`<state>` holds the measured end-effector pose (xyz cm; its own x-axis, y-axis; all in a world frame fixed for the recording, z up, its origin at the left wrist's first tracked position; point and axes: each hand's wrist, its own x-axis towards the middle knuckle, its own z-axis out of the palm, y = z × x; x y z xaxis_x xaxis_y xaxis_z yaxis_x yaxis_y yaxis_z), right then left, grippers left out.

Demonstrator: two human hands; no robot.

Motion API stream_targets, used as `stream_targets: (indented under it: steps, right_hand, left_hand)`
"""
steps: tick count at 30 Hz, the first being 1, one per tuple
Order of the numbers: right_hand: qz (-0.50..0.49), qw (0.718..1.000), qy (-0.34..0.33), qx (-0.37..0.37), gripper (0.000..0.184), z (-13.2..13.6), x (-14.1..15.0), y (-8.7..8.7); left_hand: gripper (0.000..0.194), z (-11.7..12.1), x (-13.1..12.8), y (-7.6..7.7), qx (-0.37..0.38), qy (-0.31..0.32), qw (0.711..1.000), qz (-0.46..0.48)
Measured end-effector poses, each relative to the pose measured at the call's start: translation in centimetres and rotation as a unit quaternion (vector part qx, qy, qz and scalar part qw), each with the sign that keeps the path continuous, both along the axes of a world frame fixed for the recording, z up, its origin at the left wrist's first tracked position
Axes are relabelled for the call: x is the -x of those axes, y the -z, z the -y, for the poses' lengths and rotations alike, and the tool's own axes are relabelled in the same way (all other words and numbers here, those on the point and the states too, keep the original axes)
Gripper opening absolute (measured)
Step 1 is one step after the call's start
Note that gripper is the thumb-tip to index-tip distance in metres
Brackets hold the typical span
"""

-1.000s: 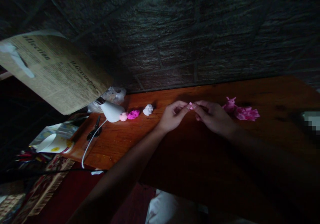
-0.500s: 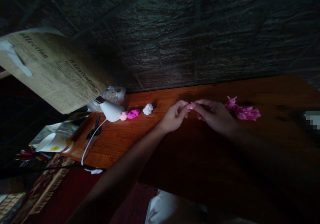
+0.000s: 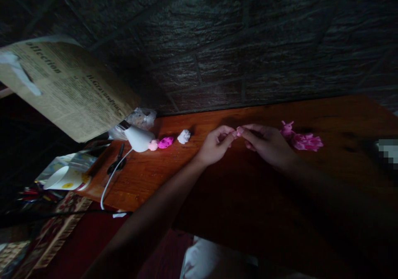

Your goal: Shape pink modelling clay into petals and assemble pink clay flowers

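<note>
Between the fingertips of both hands is a small piece of pink modelling clay (image 3: 239,131). My left hand (image 3: 217,145) pinches it from one side, thumb and fingers pressed together. On its other side my right hand (image 3: 267,143) grips it with thumb and forefinger. To the right, partly behind my right hand, lies a pink clay figure (image 3: 306,141) with a small horned head (image 3: 287,126) and a ruffled lower part. Left of my hands sit a white clay lump (image 3: 184,136), a bright pink lump (image 3: 166,142) and a pale pink lump (image 3: 153,145).
A lamp with a white base (image 3: 139,138) and a printed paper shade (image 3: 68,88) stands on the wooden table (image 3: 143,179), its cord (image 3: 107,188) running over the edge. Black scissors (image 3: 117,161) lie beside it. A paper cup (image 3: 66,178) is farther left. A stone-patterned wall (image 3: 217,47) rises behind.
Both hands stay in nearly the same place. The pink clay between the fingertips shows slightly more and sits a little differently in the pinch.
</note>
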<state>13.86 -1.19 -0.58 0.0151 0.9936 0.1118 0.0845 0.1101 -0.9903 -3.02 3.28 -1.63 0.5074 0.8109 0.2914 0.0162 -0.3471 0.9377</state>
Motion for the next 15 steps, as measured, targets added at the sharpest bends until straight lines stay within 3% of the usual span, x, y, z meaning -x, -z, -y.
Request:
stream_targets:
  steps: [9,15]
  right_hand:
    - [0.036,0.999,-0.007,-0.004,0.047,0.19,-0.17,-0.42]
    - [0.073,0.997,-0.016,-0.022,0.043,0.26,0.0,-0.52]
  left_hand:
    - [0.024,0.04,0.14,-0.21,0.001,-0.02,1.0,-0.013]
    - [0.025,-0.15,0.22,-0.06,-0.008,-0.069,0.998,0.0]
